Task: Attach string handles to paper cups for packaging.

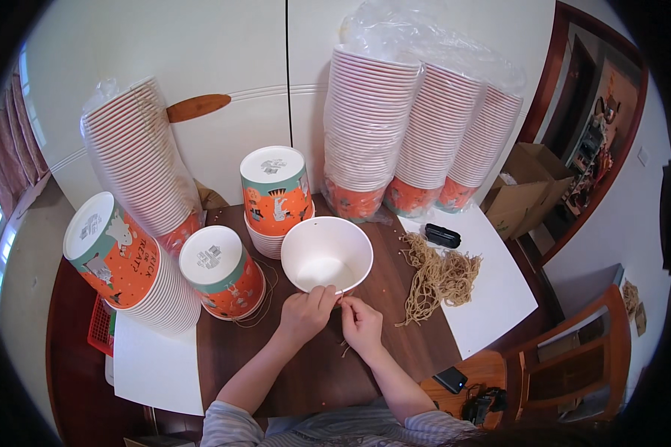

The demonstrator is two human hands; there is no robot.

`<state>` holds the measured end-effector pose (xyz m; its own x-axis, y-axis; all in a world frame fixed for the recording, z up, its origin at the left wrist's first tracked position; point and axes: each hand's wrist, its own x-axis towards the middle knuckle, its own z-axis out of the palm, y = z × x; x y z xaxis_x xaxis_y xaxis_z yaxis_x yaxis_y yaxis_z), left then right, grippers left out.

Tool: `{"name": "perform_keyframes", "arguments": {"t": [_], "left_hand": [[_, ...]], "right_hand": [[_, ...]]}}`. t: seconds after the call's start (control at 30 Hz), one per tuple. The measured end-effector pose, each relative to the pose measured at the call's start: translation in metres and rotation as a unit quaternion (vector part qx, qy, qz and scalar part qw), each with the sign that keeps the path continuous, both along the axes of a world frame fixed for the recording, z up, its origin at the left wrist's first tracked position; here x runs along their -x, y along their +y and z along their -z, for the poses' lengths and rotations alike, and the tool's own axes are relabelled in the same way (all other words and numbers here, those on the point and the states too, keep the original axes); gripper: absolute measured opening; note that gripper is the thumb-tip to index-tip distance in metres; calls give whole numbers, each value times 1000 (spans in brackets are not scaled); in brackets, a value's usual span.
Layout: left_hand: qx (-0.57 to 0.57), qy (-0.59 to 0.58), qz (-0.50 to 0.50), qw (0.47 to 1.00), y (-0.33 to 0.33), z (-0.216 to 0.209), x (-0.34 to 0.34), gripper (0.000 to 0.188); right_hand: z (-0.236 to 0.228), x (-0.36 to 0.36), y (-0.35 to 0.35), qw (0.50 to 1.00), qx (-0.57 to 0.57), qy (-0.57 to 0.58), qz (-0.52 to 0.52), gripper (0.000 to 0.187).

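A white-lined paper bucket [326, 253] stands tilted in front of me, its open mouth facing up toward me. My left hand [308, 313] grips its near rim, fingers bent over the edge. Close beside it, my right hand [362, 324] is closed in a pinch against the bucket's near outer wall. A short end of twine [344, 348] shows below the right fingers; the pinched part is mostly hidden. A small dark hole shows near the bucket's far rim. To the right lies a loose heap of tan twine [443, 279].
Upside-down stacks of orange and green buckets stand left [127, 261], nearer the middle [220, 268] and behind [276, 197]. Tall plastic-wrapped bucket stacks [369, 127] line the back. A black case [442, 236] lies by the twine. A wooden chair [574, 365] stands right of the table [492, 320].
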<state>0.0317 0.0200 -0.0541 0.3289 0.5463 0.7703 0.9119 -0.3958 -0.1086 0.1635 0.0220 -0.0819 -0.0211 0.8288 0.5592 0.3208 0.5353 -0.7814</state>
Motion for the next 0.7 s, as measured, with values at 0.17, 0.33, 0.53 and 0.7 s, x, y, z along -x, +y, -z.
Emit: {"name": "perform_keyframes", "arguments": {"t": [0.17, 0.33, 0.53, 0.7], "left_hand": [[-10, 6, -8, 1000, 0, -1, -1, 13], [-21, 3, -12, 1000, 0, -3, -3, 14], [5, -31, -10, 999, -4, -5, 0, 22], [91, -90, 42, 991, -7, -34, 9, 27]], "right_hand": [[-1, -2, 1, 999, -26, -40, 2, 8], [1, -4, -1, 997, -28, -74, 1, 8], [-17, -19, -11, 987, 133, -65, -70, 15], [-18, -95, -29, 912, 233, -120, -315, 19]]}}
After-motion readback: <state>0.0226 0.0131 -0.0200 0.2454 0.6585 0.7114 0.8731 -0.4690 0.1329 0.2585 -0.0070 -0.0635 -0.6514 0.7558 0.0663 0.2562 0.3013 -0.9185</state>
